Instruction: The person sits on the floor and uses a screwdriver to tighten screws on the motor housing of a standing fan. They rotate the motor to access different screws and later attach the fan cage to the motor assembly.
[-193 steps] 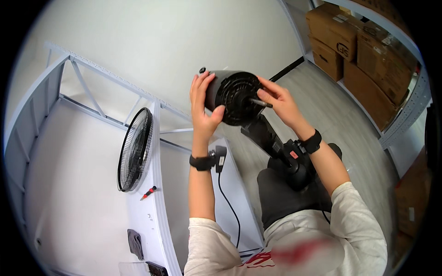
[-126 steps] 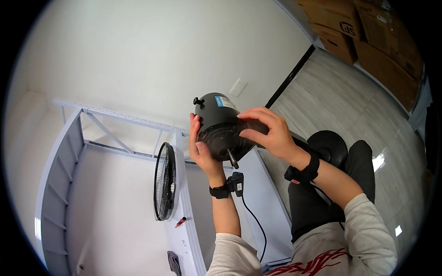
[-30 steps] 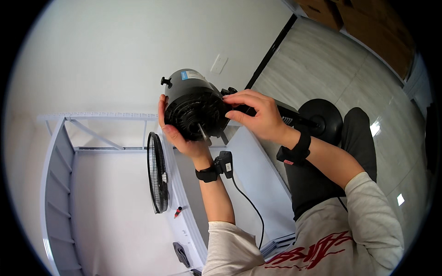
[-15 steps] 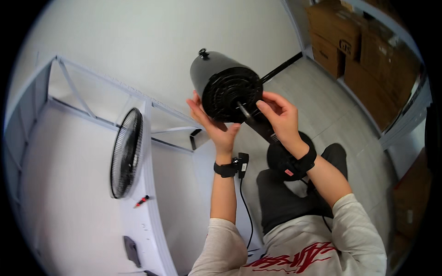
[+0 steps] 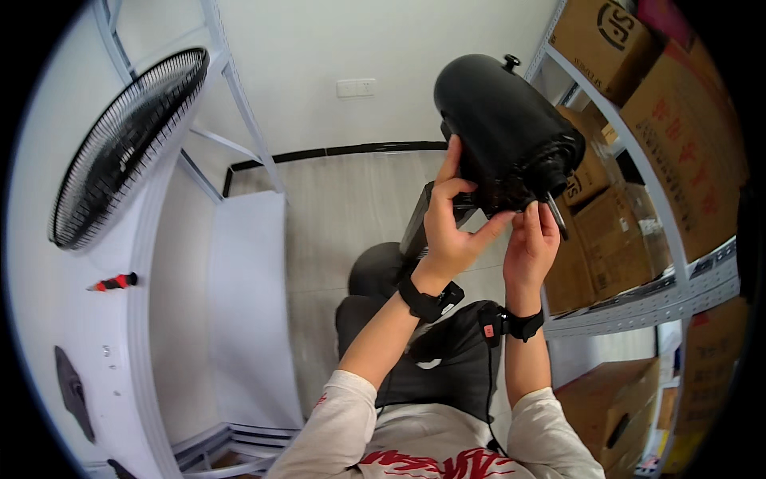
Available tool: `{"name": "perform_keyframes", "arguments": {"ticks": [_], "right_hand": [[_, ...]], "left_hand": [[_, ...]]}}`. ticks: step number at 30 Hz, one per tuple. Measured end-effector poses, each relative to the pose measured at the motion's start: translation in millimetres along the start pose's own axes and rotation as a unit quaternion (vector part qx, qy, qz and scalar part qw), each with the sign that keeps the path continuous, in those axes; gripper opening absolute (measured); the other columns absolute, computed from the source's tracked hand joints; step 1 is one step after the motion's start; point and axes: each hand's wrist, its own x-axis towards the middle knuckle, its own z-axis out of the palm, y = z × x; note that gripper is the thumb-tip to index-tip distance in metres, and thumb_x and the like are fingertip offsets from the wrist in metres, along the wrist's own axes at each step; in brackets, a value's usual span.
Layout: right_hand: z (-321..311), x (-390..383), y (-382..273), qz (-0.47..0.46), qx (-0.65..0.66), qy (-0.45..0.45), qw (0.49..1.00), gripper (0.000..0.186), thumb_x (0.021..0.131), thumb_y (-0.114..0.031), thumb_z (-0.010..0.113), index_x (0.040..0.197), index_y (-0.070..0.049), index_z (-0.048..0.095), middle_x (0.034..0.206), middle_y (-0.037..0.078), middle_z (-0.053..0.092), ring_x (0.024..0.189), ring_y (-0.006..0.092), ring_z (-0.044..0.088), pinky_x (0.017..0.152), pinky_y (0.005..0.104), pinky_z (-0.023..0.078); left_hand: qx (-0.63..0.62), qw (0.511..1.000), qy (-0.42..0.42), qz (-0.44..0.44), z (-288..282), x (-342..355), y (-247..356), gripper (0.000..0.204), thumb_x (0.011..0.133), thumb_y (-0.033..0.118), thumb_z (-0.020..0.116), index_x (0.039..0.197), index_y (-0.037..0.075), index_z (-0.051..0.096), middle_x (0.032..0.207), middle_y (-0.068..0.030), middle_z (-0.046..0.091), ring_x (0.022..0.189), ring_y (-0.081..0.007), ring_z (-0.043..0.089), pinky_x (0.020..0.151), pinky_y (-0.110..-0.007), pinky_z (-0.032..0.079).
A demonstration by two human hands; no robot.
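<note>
A black cylindrical fan motor (image 5: 499,120) with a top knob (image 5: 511,64) and a metal shaft (image 5: 558,215) sits tilted at upper right, atop a black stand column (image 5: 415,226). My left hand (image 5: 451,227) holds the motor’s underside, thumb stretched toward its front. My right hand (image 5: 529,247) has its fingertips closed at the lower front rim beside the shaft; what exactly they pinch is hidden. The round base (image 5: 375,263) rests on the floor by my dark-trousered legs.
At left, a white shelf (image 5: 140,335) carries a wire fan grille (image 5: 128,148), a red-black screwdriver (image 5: 116,282) and a dark cloth (image 5: 73,391). Cardboard boxes (image 5: 606,239) fill metal racking (image 5: 678,287) at right. A socket (image 5: 355,88) is on the back wall.
My view has swung toward the right-hand racking. The motor is turned with its rounded back at upper left; my left hand moved up its side, my right hand down beside the shaft.
</note>
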Motion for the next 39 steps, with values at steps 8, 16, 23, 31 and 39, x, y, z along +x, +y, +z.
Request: {"name": "perform_keyframes", "arguments": {"ticks": [8, 16, 23, 31, 39], "right_hand": [[30, -1, -13, 0.022, -0.058, -0.03, 0.998, 0.016, 0.105, -0.014, 0.057, 0.107, 0.0, 0.064, 0.101, 0.004, 0.068, 0.088, 0.0089, 0.059, 0.08, 0.0249, 0.048], [30, -3, -15, 0.019, -0.09, -0.035, 0.995, 0.016, 0.107, -0.017, 0.054, 0.106, -0.003, 0.062, 0.1, 0.003, 0.068, 0.088, 0.0089, 0.061, 0.08, 0.0246, 0.049], [25, -4, -17, 0.031, -0.086, -0.047, 0.995, 0.016, 0.107, -0.017, 0.054, 0.107, -0.003, 0.061, 0.102, 0.005, 0.069, 0.089, 0.0107, 0.065, 0.081, 0.025, 0.052], [20, 1, -15, 0.028, -0.093, -0.062, 0.993, 0.014, 0.104, -0.012, 0.059, 0.109, -0.001, 0.064, 0.106, 0.006, 0.07, 0.095, 0.0126, 0.065, 0.086, 0.0277, 0.052], [23, 1, -17, 0.07, -0.033, -0.062, 0.995, 0.017, 0.102, -0.013, 0.061, 0.114, -0.001, 0.061, 0.107, 0.006, 0.069, 0.092, 0.0119, 0.063, 0.087, 0.0283, 0.05]], "left_hand": [[0.068, 0.987, 0.12, 0.088, 14, -9, -7, 0.066, 0.068, 0.025, 0.095, 0.119, 0.001, 0.059, 0.146, -0.0222, 0.048, 0.133, -0.0388, 0.052, 0.104, -0.043, 0.05], [0.098, 0.98, 0.169, -0.023, 21, -18, 21, 0.055, 0.069, 0.011, 0.092, 0.118, 0.0, 0.069, 0.12, -0.0141, 0.066, 0.101, -0.0223, 0.064, 0.081, -0.031, 0.056], [0.042, 0.987, 0.078, -0.136, 5, -9, 49, 0.05, 0.078, 0.006, 0.087, 0.121, -0.004, 0.063, 0.101, -0.0133, 0.072, 0.076, -0.0114, 0.066, 0.065, -0.024, 0.055], [-0.042, 0.969, 0.027, -0.243, -10, 7, 63, 0.044, 0.086, -0.003, 0.078, 0.123, -0.008, 0.055, 0.097, -0.0153, 0.074, 0.088, -0.0157, 0.073, 0.078, -0.028, 0.061], [-0.012, 0.983, 0.057, -0.172, -1, -2, 53, 0.043, 0.086, -0.006, 0.076, 0.126, -0.009, 0.06, 0.1, -0.016, 0.075, 0.09, -0.0173, 0.074, 0.081, -0.029, 0.061]]}}
